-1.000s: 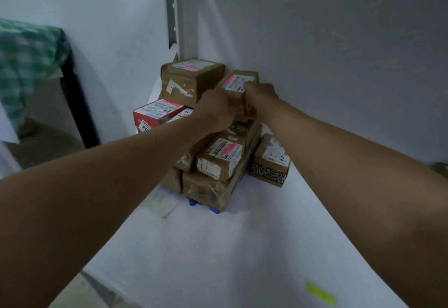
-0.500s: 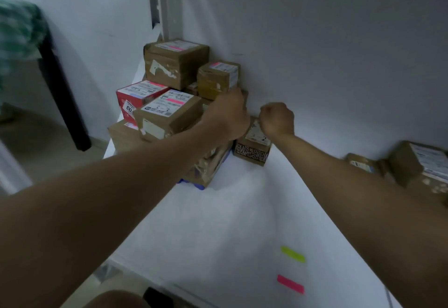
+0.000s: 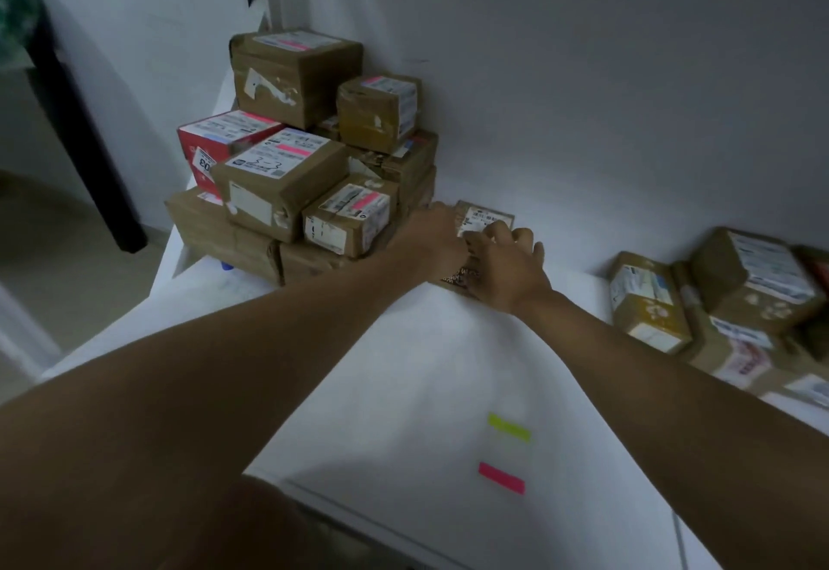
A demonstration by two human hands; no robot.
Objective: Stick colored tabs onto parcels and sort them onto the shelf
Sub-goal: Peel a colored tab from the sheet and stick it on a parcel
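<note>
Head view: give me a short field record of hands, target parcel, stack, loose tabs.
left hand: on the small parcel's left side, grip unclear
right hand: fingers spread over the small parcel
small parcel: on the shelf, right of the stack
stack: brown parcels, several with pink tabs
loose tabs: yellow-green tab, pink tab on shelf
other parcels: far right

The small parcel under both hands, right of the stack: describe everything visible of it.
The small parcel is a brown cardboard box with a white printed label on top and dark patterned print on its front side. It sits on the white shelf near the wall, beside the parcel stack. The left hand and right hand both rest on it, covering much of it. No coloured tab shows.
</note>
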